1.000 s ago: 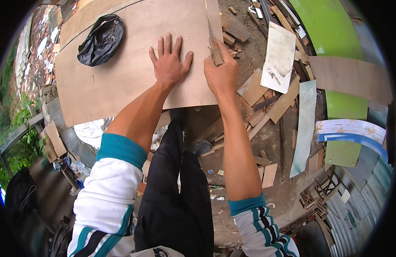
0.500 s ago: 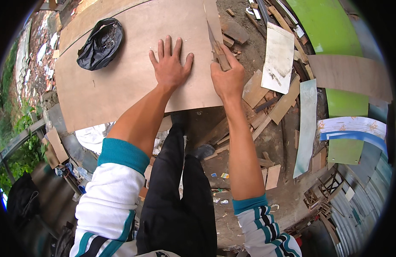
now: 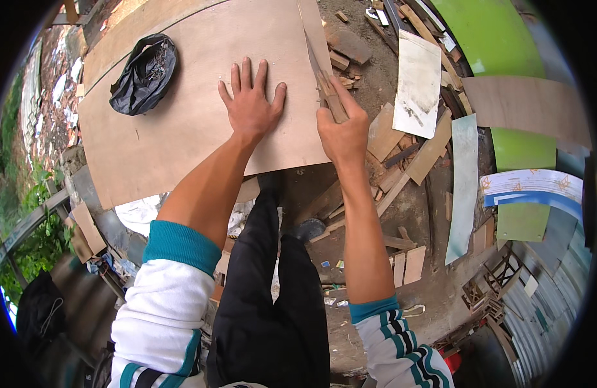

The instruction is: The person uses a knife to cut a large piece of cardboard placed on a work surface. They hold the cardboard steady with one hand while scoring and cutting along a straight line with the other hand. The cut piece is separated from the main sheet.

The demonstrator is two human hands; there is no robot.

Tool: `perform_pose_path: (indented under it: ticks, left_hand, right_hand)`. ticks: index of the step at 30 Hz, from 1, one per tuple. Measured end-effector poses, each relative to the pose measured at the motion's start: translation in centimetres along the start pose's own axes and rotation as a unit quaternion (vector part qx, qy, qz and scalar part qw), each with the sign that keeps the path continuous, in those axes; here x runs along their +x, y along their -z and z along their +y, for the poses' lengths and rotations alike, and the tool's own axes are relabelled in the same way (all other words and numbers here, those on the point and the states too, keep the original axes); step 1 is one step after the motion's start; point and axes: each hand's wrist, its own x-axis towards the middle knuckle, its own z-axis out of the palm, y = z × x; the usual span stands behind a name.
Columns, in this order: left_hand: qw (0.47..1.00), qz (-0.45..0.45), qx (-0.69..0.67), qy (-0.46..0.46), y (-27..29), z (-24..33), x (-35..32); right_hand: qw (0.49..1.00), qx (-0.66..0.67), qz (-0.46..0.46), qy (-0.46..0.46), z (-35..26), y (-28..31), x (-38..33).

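A large sheet of brown plywood [image 3: 182,139] lies in front of me. My left hand [image 3: 253,108] is pressed flat on it, fingers spread, with nothing held. Near the sheet's right edge, my right hand [image 3: 343,134] is closed round the wooden handle of a handsaw [image 3: 333,102]. The saw's narrow blade points away from me, along a lengthwise cut line in the plywood; how deep the teeth sit cannot be made out. A black plastic bag [image 3: 143,76] with its mouth rolled down, holding small dark nail-like bits, rests on the sheet's left part.
Wood offcuts [image 3: 429,150] litter the ground to the right, around a pale stained board [image 3: 417,84]. Farther right are a long green panel [image 3: 495,39] and corrugated metal sheets [image 3: 560,317]. A metal rail [image 3: 33,223] runs along the left.
The whole view has tilted slightly, so the plywood and bag appear a little lower and farther left. My left hand stays planted on the sheet; my right hand keeps its grip on the saw.
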Motion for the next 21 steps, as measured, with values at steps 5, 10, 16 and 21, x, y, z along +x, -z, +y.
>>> perform_pose_path:
  ticks: [5, 10, 16, 21]
  left_hand:
    - [1.0, -0.011, 0.025, 0.014, 0.8, -1.3, -0.7]
    - [1.0, -0.005, 0.01, 0.013, 0.2, -1.6, -1.1]
    - [1.0, -0.01, 0.019, 0.013, 0.7, -1.8, -1.2]
    - [1.0, 0.009, 0.008, 0.005, 0.2, -0.7, -0.5]
  right_hand:
    - [1.0, -0.001, -0.018, -0.006, -2.6, -0.5, -2.6]
    - [0.996, -0.057, -0.059, -0.041, -4.8, 6.3, -15.5]
    - [0.995, -0.01, -0.065, -0.076, -1.9, 2.2, -8.6]
    - [0.999, 0.016, -0.023, -0.017, -0.2, 1.6, -1.4]
